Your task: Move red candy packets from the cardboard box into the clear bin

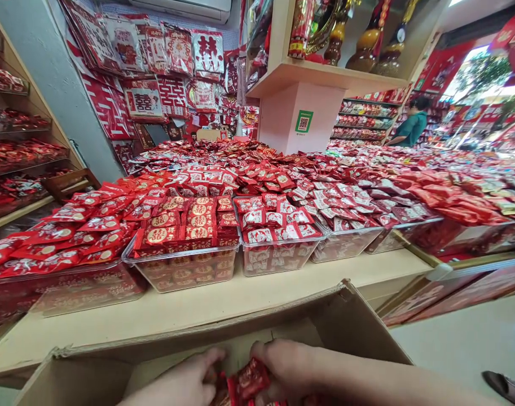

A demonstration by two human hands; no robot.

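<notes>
Right now, the red packets (252, 379) you are handling lie low between your two hands, inside the open cardboard box (354, 318), and the lower edge of the view cuts some of them off. Your right hand (287, 361) has its fingers curled down against the edge of the nearest packet; whether they truly pinch it, you cannot tell from here. Your left hand (185, 376) comes in from the other side, its fingers bent and somewhat apart beside the same cluster, blurred enough that contact cannot be told either.

Those packets look slick and loose, so a lopsided scoop could let one slip between your palms and drop back. The box's far rim stands close in front of your hands; lifting too low might catch knuckles or packets on that rough cardboard edge.

Just beyond it runs the pale wooden ledge (176, 309), with a clear tub (198, 272) of gold-printed packets and a smaller clear tub (282, 258) beside it. Both are heaped above their rims, so a bump from your forearm could send packets sliding onto the ledge. Farther back, a pink pillar (278, 121) rises behind the piles, and a person in green (413, 128) stands well apart.
</notes>
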